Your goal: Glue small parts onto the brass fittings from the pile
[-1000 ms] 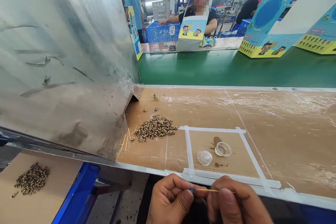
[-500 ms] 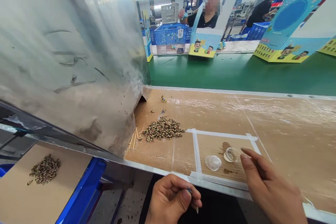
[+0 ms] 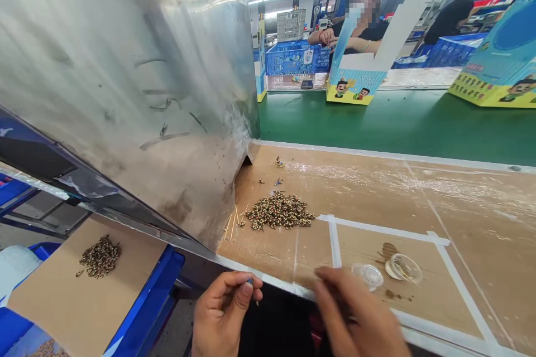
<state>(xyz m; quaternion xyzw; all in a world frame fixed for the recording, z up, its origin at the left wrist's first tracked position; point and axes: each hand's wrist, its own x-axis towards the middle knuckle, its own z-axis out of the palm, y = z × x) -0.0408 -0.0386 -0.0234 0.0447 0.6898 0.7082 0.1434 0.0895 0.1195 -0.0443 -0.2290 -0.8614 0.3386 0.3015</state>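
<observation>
My left hand (image 3: 228,309) is closed in a pinch below the table's front edge. Between its thumb and fingertips shows a small blue piece (image 3: 250,280), with a pale tip below; most of it is hidden. My right hand (image 3: 355,309), slightly blurred, hovers over the front edge, thumb and forefinger stretched out and nothing visible in them. Beyond it, a clear plastic cup (image 3: 412,270) holds a thin stick. A second small clear plastic piece (image 3: 368,277) lies beside it. Further left is a heap of small dark-and-gold metal parts (image 3: 280,212).
White tape (image 3: 377,227) frames the cups and brown stains. Toothpick-like sticks (image 3: 231,224) lie by a large metal housing (image 3: 180,95). Another parts heap (image 3: 100,256) rests on cardboard at left. Behind, a green conveyor belt (image 3: 301,117) carries printed boxes (image 3: 355,86); a person sits opposite.
My right hand has moved left, away from the cup, toward my left hand. A stick now shows clearly in the cup. The view has shifted left; my left hand still pinches the blue piece.
</observation>
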